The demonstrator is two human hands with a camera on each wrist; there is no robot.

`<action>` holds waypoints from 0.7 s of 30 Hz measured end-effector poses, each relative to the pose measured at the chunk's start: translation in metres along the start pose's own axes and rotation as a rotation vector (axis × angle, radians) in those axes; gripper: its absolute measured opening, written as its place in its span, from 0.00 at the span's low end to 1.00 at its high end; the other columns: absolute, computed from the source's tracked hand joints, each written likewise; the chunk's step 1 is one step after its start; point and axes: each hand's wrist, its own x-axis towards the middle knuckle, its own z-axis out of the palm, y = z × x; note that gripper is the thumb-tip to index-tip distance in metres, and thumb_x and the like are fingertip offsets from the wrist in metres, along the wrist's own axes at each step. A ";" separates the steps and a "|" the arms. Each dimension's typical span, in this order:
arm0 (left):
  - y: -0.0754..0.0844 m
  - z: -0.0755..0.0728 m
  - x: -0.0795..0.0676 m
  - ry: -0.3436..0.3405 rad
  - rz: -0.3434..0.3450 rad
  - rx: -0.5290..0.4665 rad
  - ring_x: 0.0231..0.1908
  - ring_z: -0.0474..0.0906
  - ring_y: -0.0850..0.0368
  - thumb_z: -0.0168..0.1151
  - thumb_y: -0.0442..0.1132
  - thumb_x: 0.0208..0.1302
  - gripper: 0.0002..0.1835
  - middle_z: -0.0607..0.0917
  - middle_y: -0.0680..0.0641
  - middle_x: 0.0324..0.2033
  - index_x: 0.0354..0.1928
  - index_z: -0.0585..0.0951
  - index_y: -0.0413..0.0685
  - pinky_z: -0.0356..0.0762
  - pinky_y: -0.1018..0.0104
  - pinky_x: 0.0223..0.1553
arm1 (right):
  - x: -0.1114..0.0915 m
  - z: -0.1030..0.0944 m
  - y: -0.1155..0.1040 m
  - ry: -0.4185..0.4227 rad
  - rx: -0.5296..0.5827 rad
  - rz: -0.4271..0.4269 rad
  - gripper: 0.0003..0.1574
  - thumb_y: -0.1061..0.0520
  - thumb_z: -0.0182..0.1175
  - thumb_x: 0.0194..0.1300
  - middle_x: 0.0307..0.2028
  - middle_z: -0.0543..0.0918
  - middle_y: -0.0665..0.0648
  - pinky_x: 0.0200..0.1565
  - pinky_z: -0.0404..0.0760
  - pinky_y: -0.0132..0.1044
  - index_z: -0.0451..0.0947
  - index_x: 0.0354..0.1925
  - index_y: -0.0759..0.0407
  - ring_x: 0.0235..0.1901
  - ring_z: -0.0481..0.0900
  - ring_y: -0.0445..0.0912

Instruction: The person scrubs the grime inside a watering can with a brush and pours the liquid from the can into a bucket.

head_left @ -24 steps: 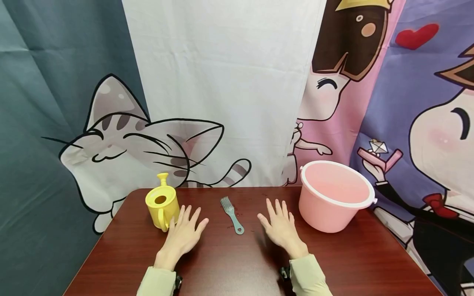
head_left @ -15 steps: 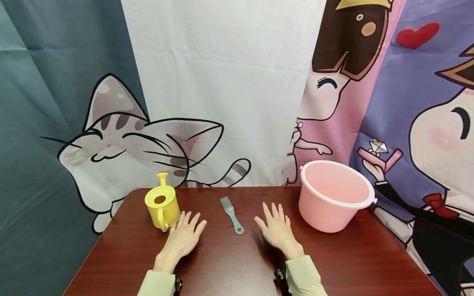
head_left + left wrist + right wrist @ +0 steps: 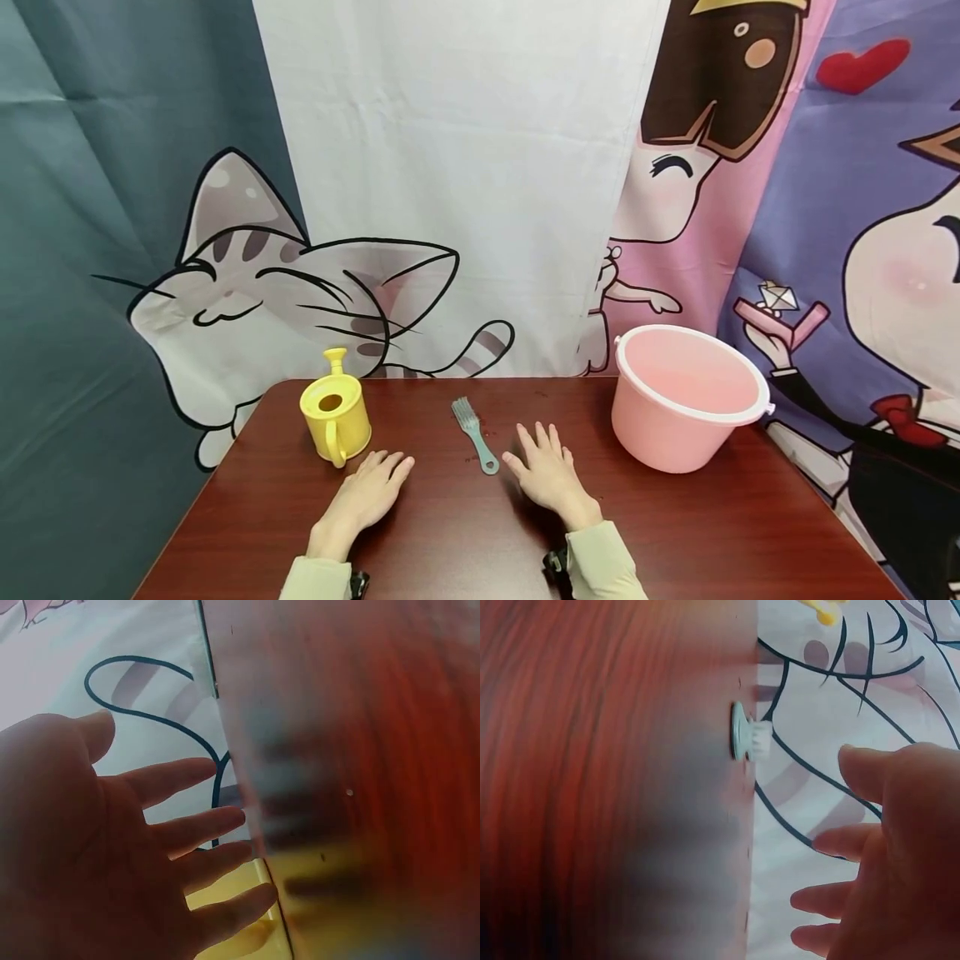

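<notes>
"So, what has the left hand (image 3: pixel 366 493) got hold of?"

"Nothing; it is released, fingers stretched forward, back of the hand up, just beside the yellow watering can (image 3: pixel 347 433) on the table (image 3: pixel 442 542)."

"And the right hand (image 3: pixel 551 482)?"

"Released too. Its fingers are spread, and the thumb is just beside the handle end of the blue-green fork (image 3: pixel 481 447), with a gap between them."

"How does the fork lie?"

"Flat on the table, between the two hands and a little beyond them. Its tines face the far edge and its handle slants back toward the right hand."

"Does either hand rest on the table?"

"I can't tell; the left wrist view only shows the fingers mirrored as a blur in the shiny top."

"What about the watering can?"

"Upright, near the far left corner, spout toward the cloth (image 3: pixel 450 167) behind and handle on the near side."

"And on the other side?"

"A pink bucket (image 3: pixel 660 437) with a white rim stands upright beyond the right hand, well apart from the fork."
</notes>
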 end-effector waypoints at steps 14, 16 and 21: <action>-0.034 -0.019 -0.005 -0.034 -0.018 -0.276 0.56 0.63 0.50 0.39 0.63 0.61 0.34 0.73 0.47 0.52 0.56 0.70 0.44 0.57 0.52 0.54 | 0.009 0.026 -0.023 -0.088 0.016 -0.037 0.33 0.40 0.50 0.60 0.60 0.58 0.65 0.52 0.47 0.63 0.63 0.60 0.51 0.62 0.44 0.62; -0.040 -0.025 -0.006 -0.035 -0.046 -0.291 0.56 0.64 0.51 0.40 0.66 0.57 0.36 0.73 0.47 0.53 0.56 0.71 0.46 0.58 0.52 0.54 | 0.011 0.028 -0.028 -0.090 0.013 -0.029 0.32 0.40 0.50 0.60 0.60 0.60 0.65 0.52 0.45 0.64 0.64 0.59 0.52 0.62 0.44 0.62; -0.053 -0.037 -0.009 -0.071 -0.074 -0.326 0.56 0.63 0.49 0.44 0.66 0.56 0.35 0.72 0.46 0.53 0.56 0.71 0.47 0.58 0.50 0.52 | 0.017 0.031 -0.037 -0.070 -0.023 -0.013 0.32 0.40 0.51 0.59 0.58 0.63 0.64 0.52 0.46 0.64 0.66 0.58 0.54 0.61 0.49 0.62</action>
